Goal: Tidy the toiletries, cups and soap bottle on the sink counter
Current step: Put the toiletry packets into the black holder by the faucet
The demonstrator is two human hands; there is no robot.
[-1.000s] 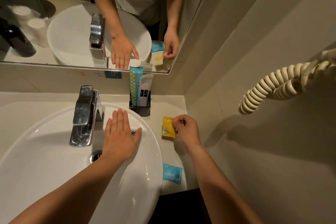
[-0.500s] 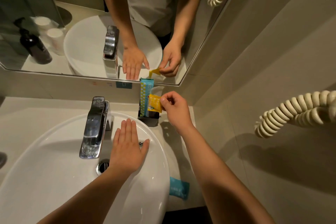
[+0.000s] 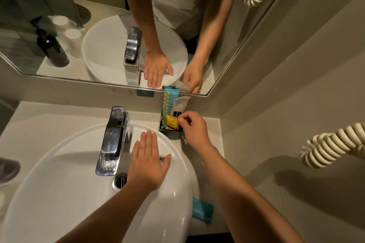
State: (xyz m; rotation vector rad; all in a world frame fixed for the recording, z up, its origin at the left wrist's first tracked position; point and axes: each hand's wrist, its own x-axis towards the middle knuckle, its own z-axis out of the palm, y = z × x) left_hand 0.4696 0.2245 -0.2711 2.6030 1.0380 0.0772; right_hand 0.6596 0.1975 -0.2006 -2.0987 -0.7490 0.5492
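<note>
1. Right hand (image 3: 194,129) pinched the yellow sachet (image 3: 172,122) at its right edge, thumb against fingertips.
2. Left hand (image 3: 147,162) lay flat and open on the basin (image 3: 59,183), beside the faucet (image 3: 113,140).
3. Sachet stood upright inside the black holder (image 3: 171,133), right of the faucet.
4. Holder also held a tall blue packet (image 3: 169,102) and a white packet (image 3: 180,105).

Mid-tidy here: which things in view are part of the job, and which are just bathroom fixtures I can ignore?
Part of the job:
- small yellow sachet, pinched by the right hand
- black rectangular holder with tall packets
- flat teal sachet on the counter beside the basin

Ignore:
- chrome faucet
- white oval basin, left hand resting flat on it
- cream coiled cord
</note>
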